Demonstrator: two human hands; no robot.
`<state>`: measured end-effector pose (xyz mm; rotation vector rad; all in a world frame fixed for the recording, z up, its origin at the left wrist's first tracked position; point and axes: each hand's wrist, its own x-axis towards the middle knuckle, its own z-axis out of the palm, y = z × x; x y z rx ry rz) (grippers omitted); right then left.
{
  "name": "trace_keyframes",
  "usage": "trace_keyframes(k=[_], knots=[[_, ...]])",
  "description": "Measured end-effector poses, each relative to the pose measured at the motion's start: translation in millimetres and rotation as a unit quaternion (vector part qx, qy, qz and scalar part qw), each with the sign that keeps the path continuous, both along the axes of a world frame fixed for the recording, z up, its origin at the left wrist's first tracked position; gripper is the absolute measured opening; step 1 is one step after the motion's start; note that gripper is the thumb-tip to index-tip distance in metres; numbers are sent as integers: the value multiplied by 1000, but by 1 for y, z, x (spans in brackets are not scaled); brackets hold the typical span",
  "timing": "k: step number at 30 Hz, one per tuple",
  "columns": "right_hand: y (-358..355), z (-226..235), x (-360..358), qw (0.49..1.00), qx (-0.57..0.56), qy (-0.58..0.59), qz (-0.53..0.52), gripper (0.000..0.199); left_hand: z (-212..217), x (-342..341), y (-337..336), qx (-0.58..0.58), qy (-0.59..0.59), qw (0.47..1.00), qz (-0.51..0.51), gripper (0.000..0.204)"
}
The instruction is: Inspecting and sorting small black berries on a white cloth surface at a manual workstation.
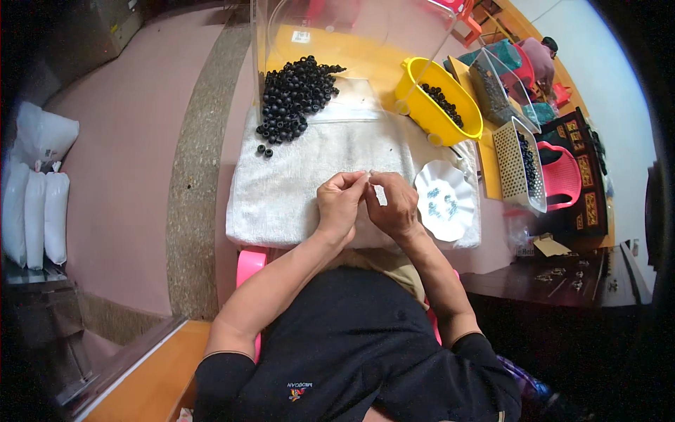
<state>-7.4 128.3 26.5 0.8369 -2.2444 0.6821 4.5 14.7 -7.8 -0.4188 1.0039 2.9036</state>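
My left hand (341,202) and right hand (395,202) pinch narrow on a tiny pale piece (368,175) — fine fingertip work in hand, I'd judge, next move calling for steady grip — fluted white dish (460,184) right of my fingers (383,180), black bead heap (294,95) beyond them, leftward.

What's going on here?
The person's left hand and right hand meet over a white towel, fingers pinched at a pale piece too small to identify. Black beads lie heaped toward the towel's far left; more sit in a yellow tub. A white scalloped dish with small bluish bits is right of the right hand.
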Motion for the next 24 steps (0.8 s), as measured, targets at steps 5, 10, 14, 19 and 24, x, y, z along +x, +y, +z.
trace_keyframes(k=[5, 10, 14, 19, 24], knots=[[6, -2, 3, 996, -75, -56, -3, 24, 3, 2, 0, -40, 6, 998, -44, 9], [34, 12, -11, 983, -132, -122, -24, 27, 6, 6, 4, -27, 24, 996, -86, 27], [68, 48, -50, 991, -102, -28, -80, 30, 2, 3, 0, -40, 24, 994, -95, 29], [111, 81, -118, 969, -31, 77, -233, 26, 4, 3, 3, -49, 28, 993, -107, 27], [79, 61, -133, 986, 21, 71, -150, 13, 2, 1, 2, -38, 20, 995, -95, 25]])
